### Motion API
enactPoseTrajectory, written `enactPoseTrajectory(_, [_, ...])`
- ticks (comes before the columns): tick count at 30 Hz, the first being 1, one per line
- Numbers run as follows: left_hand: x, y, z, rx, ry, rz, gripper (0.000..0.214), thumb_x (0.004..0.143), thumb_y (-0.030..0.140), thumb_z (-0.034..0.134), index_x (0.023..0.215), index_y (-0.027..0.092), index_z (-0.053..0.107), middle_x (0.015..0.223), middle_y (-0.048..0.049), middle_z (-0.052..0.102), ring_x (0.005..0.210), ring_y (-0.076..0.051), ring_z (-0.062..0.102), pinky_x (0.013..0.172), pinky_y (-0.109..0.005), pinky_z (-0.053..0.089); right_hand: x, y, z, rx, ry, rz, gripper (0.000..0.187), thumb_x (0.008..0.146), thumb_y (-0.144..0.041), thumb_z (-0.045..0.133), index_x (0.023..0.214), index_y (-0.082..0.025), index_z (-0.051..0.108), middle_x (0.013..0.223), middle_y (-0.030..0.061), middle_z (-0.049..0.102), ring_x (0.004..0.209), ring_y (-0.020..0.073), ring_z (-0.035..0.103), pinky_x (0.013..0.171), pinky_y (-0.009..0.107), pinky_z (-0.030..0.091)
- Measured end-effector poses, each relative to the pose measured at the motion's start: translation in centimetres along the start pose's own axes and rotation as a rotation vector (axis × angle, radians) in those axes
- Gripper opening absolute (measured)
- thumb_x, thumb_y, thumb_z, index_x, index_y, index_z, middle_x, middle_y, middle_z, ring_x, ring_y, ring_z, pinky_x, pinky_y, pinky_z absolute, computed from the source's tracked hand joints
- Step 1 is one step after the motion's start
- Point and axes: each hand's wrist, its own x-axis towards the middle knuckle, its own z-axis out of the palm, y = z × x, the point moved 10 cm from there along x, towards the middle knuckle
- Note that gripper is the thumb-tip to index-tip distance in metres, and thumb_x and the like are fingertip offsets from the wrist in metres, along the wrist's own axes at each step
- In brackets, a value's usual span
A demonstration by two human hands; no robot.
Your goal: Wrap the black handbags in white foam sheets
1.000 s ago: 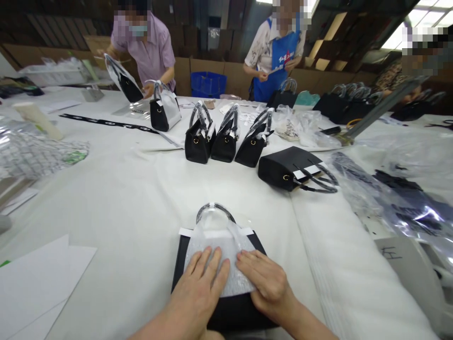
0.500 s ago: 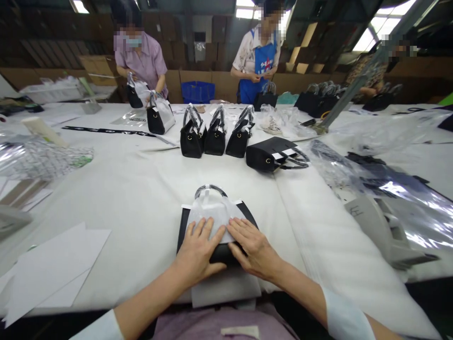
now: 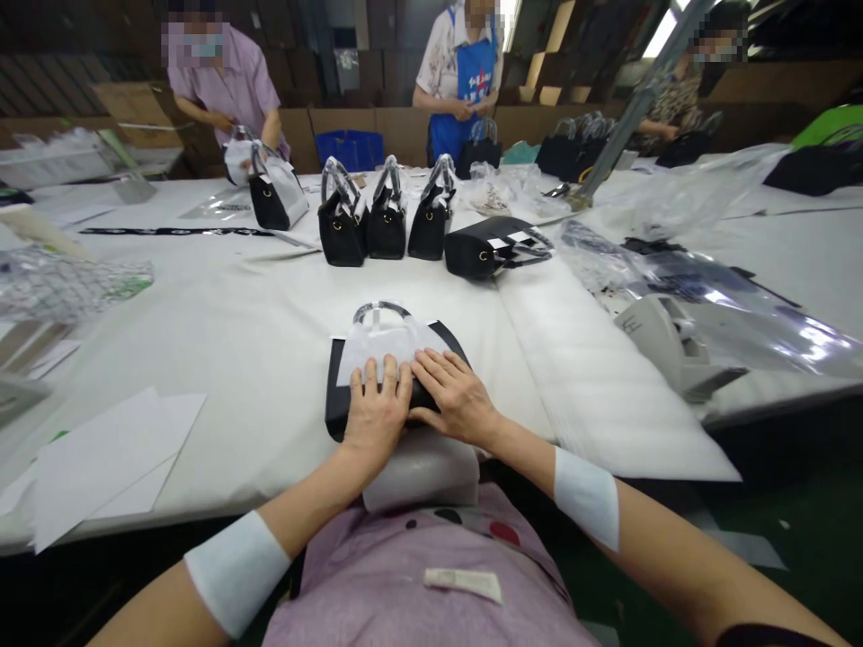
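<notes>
Both hands lie flat on a black handbag (image 3: 337, 409) that rests on its side at the lower centre of the frame, near the close edge of the white table (image 3: 256, 314). The left hand (image 3: 375, 415) and the right hand (image 3: 455, 402) have the fingers stretched and spread, grasping nothing; they press a sheet of white foam wrap (image 3: 378, 343) against the upper face of the bag, below its wrapped handle (image 3: 381, 309). I judge that the step in hand is the smoothing of this protective sheet over the bag, and a next move would call for an even pressure so that the sheet does not slide or wrinkle. Whether the bag has something inside I cannot tell, because it lies closed under the hands. Farther back, in the upper centre, three small black handbags (image 3: 384, 220) stand upright in a row, and one more bag (image 3: 482, 252) lies just to their right. At the right, a tape dispenser (image 3: 664, 346) sits beside clear plastic bags (image 3: 742, 305).
</notes>
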Motion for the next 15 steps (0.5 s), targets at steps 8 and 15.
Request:
enactPoseTrajectory(8, [-1.0, 0.2, -0.6, -0.010, 0.085, -0.012, 0.086, 0.071, 0.027, 0.071, 0.143, 0.008, 0.029, 0.147, -0.0230, 0.036, 0.130, -0.046, 0.036, 0.106, -0.060, 0.030, -13.6, -0.9, -1.0, 0.173, 0.344, 0.544, 0.031, 0.087, -0.023, 0.056, 0.119, -0.019, 0.055, 0.107, 0.0111, 0.064, 0.100, 0.0240, 0.063, 0.086, 0.043, 0.054])
enactPoseTrajectory(15, [-1.9, 1.4, -0.5, 0.085, 0.138, 0.025, 0.072, 0.081, 0.021, 0.059, 0.145, 0.012, 0.027, 0.145, -0.0267, 0.035, 0.131, -0.047, 0.036, 0.103, -0.062, 0.032, -19.6, 1.9, 4.5, 0.570, 0.437, 1.021, 0.040, 0.076, -0.037, 0.069, 0.108, -0.016, 0.059, 0.092, 0.0070, 0.065, 0.064, 0.0171, 0.066, 0.056, 0.030, 0.056])
